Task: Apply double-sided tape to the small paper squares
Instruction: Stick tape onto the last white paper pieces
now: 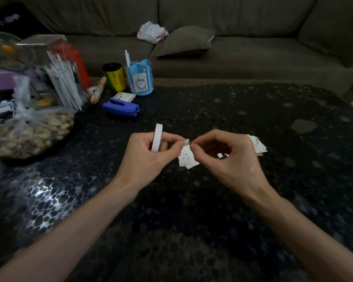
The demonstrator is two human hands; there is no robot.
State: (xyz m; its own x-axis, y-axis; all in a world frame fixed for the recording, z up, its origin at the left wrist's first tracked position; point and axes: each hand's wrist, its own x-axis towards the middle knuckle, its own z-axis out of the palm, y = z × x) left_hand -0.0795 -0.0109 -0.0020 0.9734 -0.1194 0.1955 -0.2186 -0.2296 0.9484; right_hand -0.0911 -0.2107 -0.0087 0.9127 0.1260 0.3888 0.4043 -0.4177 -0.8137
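Both hands are up over the dark pebble-patterned table, close together, fingertips almost meeting. Left hand has its fingers curled round the roll of double-sided tape, which stands on edge in the grip with its top rim poking above the knuckles. Right hand is curled too, thumb and forefinger pinching the free end of tape, a short white tab drawn out sideways from the roll. Just below that tab sits a printed paper square, with more edges fanned out behind it (whether it lies on the table or hangs from the left thumb, I cannot tell). A second stack of paper squares lies on the table behind the right hand, partly hidden by the knuckles, and small white scraps show through the hollow of the right palm.

Further back on the left, a blue stapler lies flat, and beyond it stand a blue pen holder and a yellow-and-black can side by side. A tied clear bag of nuts rests at the left edge, below a small fan. Behind the table runs a grey sofa with a cushion and a crumpled plastic bag on the seat
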